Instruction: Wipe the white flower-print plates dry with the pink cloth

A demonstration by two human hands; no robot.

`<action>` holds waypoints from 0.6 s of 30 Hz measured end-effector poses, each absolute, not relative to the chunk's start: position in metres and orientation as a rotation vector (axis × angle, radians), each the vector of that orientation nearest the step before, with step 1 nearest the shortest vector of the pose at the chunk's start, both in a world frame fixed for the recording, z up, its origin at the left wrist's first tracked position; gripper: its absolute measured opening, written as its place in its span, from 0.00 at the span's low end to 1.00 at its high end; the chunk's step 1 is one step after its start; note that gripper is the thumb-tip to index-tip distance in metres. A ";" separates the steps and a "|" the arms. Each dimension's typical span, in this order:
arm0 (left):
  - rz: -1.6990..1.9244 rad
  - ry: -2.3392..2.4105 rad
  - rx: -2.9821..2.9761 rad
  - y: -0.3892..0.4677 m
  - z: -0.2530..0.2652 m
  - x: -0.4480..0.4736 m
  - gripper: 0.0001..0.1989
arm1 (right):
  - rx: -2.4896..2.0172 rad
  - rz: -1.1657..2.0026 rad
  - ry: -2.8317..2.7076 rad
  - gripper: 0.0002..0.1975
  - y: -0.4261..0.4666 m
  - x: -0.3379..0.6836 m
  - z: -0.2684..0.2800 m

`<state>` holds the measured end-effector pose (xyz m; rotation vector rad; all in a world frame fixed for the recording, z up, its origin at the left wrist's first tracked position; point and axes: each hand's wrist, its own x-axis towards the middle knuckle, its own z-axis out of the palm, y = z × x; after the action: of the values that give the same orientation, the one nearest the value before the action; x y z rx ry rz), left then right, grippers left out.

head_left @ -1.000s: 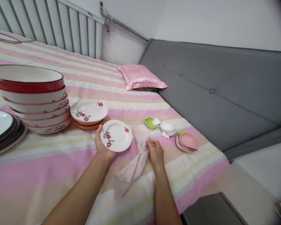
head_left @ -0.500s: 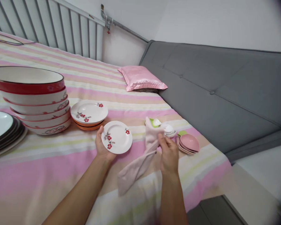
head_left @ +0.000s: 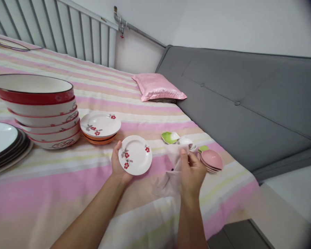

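Observation:
A small white plate (head_left: 136, 156) with red flowers and grey leaves is gripped at its left and lower edge by my left hand (head_left: 120, 167), tilted up toward me. My right hand (head_left: 193, 170) pinches a pale pink cloth (head_left: 171, 180), which hangs down to the left, apart from the plate. Behind the cloth lie a green leaf-shaped dish (head_left: 169, 137) and white spoons (head_left: 186, 141), partly hidden. Just right of my right hand sits a stack of pink bowls (head_left: 211, 159) with a bit of green beside it.
Left of the plate stand flowered plates on orange ones (head_left: 101, 124), a tall stack of red-rimmed bowls (head_left: 49, 121), and dark-edged plates (head_left: 23, 148). A pink pillow (head_left: 159, 86) lies by the grey headboard (head_left: 238, 103). The striped bedspread's edge (head_left: 230, 218) drops at the right.
My right hand has moved slightly right and swung the cloth rightward, uncovering more of the green dish. The plate in my left hand has shifted a little right in view.

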<state>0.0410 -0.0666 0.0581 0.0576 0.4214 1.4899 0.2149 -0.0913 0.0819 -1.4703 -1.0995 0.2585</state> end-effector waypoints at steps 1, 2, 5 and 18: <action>1.466 0.420 0.053 -0.068 0.058 0.043 0.19 | -1.478 0.281 -1.154 0.17 -0.090 0.210 0.079; 1.436 0.415 0.050 -0.069 0.058 0.045 0.19 | -1.475 0.319 -1.226 0.16 -0.090 0.204 0.077; 1.364 0.373 0.051 -0.071 0.058 0.050 0.21 | -1.421 0.509 -1.429 0.14 -0.091 0.183 0.072; 1.337 0.310 -0.031 -0.068 0.048 0.041 0.16 | -0.991 0.703 -2.066 0.14 -0.108 0.145 0.077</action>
<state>0.0415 -0.0681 0.0481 -0.0311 0.3100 1.3373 0.1453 -0.1078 0.0770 -0.9908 -2.0660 0.7030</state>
